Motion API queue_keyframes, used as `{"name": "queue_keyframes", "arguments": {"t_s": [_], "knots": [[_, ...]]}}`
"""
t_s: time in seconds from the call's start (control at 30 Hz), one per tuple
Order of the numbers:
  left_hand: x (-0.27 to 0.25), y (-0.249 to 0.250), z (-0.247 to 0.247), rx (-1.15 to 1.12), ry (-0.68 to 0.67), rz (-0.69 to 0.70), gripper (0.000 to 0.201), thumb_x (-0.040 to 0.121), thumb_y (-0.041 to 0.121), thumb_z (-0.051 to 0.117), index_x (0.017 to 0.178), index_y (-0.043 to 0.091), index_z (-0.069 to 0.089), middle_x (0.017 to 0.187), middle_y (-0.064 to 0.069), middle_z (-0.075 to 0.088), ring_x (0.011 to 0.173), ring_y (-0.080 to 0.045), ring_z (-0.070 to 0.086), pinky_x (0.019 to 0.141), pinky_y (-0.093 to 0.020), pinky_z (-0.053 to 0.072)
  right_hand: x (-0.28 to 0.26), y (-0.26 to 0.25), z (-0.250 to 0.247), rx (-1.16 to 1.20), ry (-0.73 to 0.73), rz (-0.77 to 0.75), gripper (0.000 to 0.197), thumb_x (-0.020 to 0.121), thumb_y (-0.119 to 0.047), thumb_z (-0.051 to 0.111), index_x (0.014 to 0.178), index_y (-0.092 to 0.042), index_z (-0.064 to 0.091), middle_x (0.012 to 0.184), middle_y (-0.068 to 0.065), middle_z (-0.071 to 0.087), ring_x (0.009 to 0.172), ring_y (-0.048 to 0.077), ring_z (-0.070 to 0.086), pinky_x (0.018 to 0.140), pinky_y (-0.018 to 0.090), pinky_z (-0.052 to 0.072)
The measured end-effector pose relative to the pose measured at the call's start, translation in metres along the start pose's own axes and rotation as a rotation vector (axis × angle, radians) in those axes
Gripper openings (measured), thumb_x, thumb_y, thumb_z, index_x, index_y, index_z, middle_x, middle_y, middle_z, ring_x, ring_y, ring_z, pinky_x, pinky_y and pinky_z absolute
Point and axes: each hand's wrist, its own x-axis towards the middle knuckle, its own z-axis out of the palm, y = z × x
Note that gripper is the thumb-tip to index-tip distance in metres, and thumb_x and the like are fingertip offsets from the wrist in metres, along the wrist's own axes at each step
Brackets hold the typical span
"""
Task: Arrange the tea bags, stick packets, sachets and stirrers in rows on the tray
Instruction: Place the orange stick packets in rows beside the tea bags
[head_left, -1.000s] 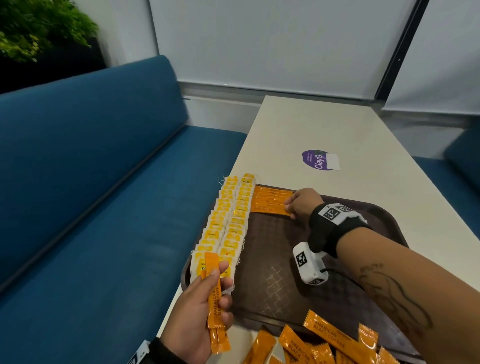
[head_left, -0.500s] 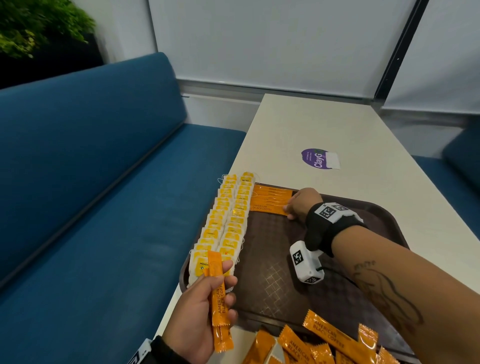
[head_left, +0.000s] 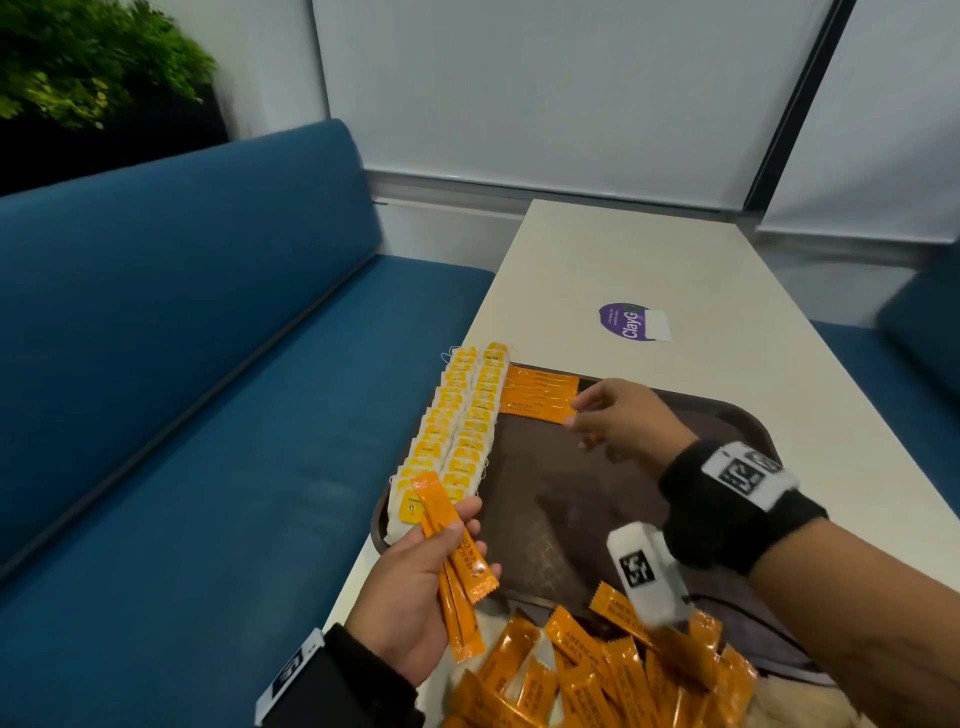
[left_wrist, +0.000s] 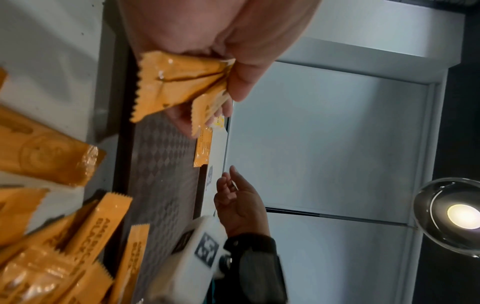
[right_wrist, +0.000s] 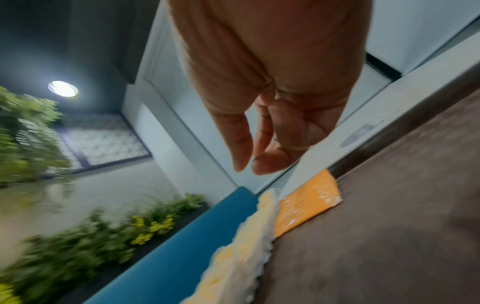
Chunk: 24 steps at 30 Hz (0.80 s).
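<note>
A brown tray (head_left: 550, 499) lies on the white table. Two rows of yellow tea bags (head_left: 457, 421) run along its left edge. Several orange stick packets (head_left: 540, 395) lie side by side at the tray's far left. My left hand (head_left: 415, 587) grips a few orange stick packets (head_left: 457, 561) at the tray's near left corner; the left wrist view shows them (left_wrist: 179, 82) pinched under my thumb. My right hand (head_left: 618, 421) hovers empty just right of the laid packets, its fingers (right_wrist: 244, 148) relaxed and apart from them (right_wrist: 306, 201).
A loose heap of orange stick packets (head_left: 597, 670) lies at the tray's near edge. A purple sticker (head_left: 631, 322) is on the table beyond the tray. A blue bench (head_left: 208, 389) runs along the left, with a plant (head_left: 78, 57) behind it.
My right hand has lifted off the laid stick packets and drawn back to the right with its fingers loosened. My left hand still holds its packets, now tilted.
</note>
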Motion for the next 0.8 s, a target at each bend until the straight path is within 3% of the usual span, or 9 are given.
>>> {"name": "queue_keyframes", "arguments": {"t_s": [0.07, 0.17, 0.27, 0.37, 0.47, 0.53, 0.63, 0.7, 0.8], "knots": [[-0.004, -0.002, 0.005, 0.013, 0.001, -0.002, 0.025, 0.096, 0.012, 0.045, 0.106, 0.009, 0.068, 0.1, -0.007, 0.062, 0.092, -0.018, 0.054, 0.074, -0.036, 0.048, -0.034, -0.001, 0.006, -0.035, -0.131, -0.029, 0.015, 0.083, -0.01, 0.07, 0.092, -0.012, 0.058, 0.071, 0.003, 0.061, 0.049, 0.007, 0.055, 0.039, 0.018, 0.033], [-0.011, -0.006, 0.014, 0.003, -0.011, -0.023, 0.025, 0.096, 0.014, 0.045, 0.107, 0.011, 0.067, 0.084, -0.008, 0.06, 0.076, -0.019, 0.055, 0.066, -0.033, 0.046, -0.08, -0.002, 0.017, -0.051, -0.323, 0.005, 0.017, 0.081, -0.015, 0.073, 0.092, -0.013, 0.06, 0.067, -0.002, 0.062, 0.05, 0.006, 0.056, 0.043, 0.019, 0.036], [-0.017, -0.008, 0.018, 0.037, -0.036, -0.037, 0.023, 0.095, 0.014, 0.046, 0.107, 0.014, 0.066, 0.083, -0.011, 0.061, 0.08, -0.024, 0.058, 0.067, -0.035, 0.048, -0.107, 0.0, 0.027, -0.054, -0.414, 0.031, 0.02, 0.081, -0.019, 0.072, 0.095, -0.015, 0.059, 0.071, -0.002, 0.064, 0.053, 0.005, 0.059, 0.045, 0.017, 0.041], [-0.022, -0.01, 0.02, 0.086, -0.071, -0.032, 0.02, 0.093, 0.011, 0.049, 0.105, 0.014, 0.065, 0.082, -0.01, 0.07, 0.077, -0.025, 0.065, 0.056, -0.032, 0.053, -0.118, 0.001, 0.031, 0.022, -0.386, 0.017, 0.024, 0.082, -0.019, 0.072, 0.098, -0.013, 0.056, 0.068, -0.002, 0.063, 0.052, 0.007, 0.058, 0.043, 0.014, 0.041], [-0.026, -0.011, 0.021, 0.1, -0.116, -0.038, 0.017, 0.092, 0.008, 0.049, 0.102, 0.008, 0.063, 0.077, -0.011, 0.073, 0.062, -0.022, 0.07, 0.044, -0.026, 0.052, -0.123, 0.004, 0.033, 0.091, -0.375, 0.03, 0.031, 0.079, -0.018, 0.075, 0.101, -0.012, 0.054, 0.068, 0.0, 0.062, 0.052, 0.008, 0.058, 0.04, 0.016, 0.037], [-0.028, -0.012, 0.02, 0.142, -0.171, -0.037, 0.016, 0.086, 0.009, 0.055, 0.1, 0.004, 0.062, 0.08, -0.016, 0.072, 0.063, -0.025, 0.07, 0.049, -0.029, 0.055, -0.126, 0.005, 0.037, 0.112, -0.367, 0.03, 0.035, 0.077, -0.018, 0.077, 0.103, -0.015, 0.054, 0.076, 0.002, 0.062, 0.058, 0.008, 0.058, 0.042, 0.017, 0.039], [-0.027, -0.009, 0.016, 0.324, -0.22, -0.025, 0.034, 0.072, 0.016, 0.067, 0.104, 0.005, 0.063, 0.093, -0.023, 0.069, 0.087, -0.037, 0.068, 0.074, -0.045, 0.055, -0.126, 0.005, 0.038, 0.157, -0.267, -0.026, 0.036, 0.079, -0.018, 0.074, 0.109, -0.018, 0.053, 0.1, 0.007, 0.062, 0.079, 0.009, 0.06, 0.058, 0.016, 0.052], [-0.026, -0.006, 0.015, 0.464, -0.247, -0.033, 0.019, 0.078, 0.008, 0.066, 0.097, 0.007, 0.062, 0.079, -0.017, 0.068, 0.077, -0.03, 0.067, 0.07, -0.041, 0.054, -0.124, 0.004, 0.033, 0.139, -0.257, -0.074, 0.034, 0.082, -0.017, 0.071, 0.112, -0.023, 0.055, 0.108, 0.009, 0.063, 0.083, 0.01, 0.061, 0.067, 0.019, 0.052], [-0.025, -0.001, 0.016, 0.53, -0.279, -0.12, 0.011, 0.083, 0.0, 0.061, 0.086, 0.01, 0.058, 0.063, -0.006, 0.06, 0.061, -0.019, 0.06, 0.059, -0.032, 0.05, -0.119, 0.003, 0.023, 0.118, -0.311, -0.094, 0.022, 0.083, -0.007, 0.069, 0.101, -0.019, 0.064, 0.087, 0.003, 0.067, 0.065, 0.002, 0.06, 0.057, 0.016, 0.048]]}}
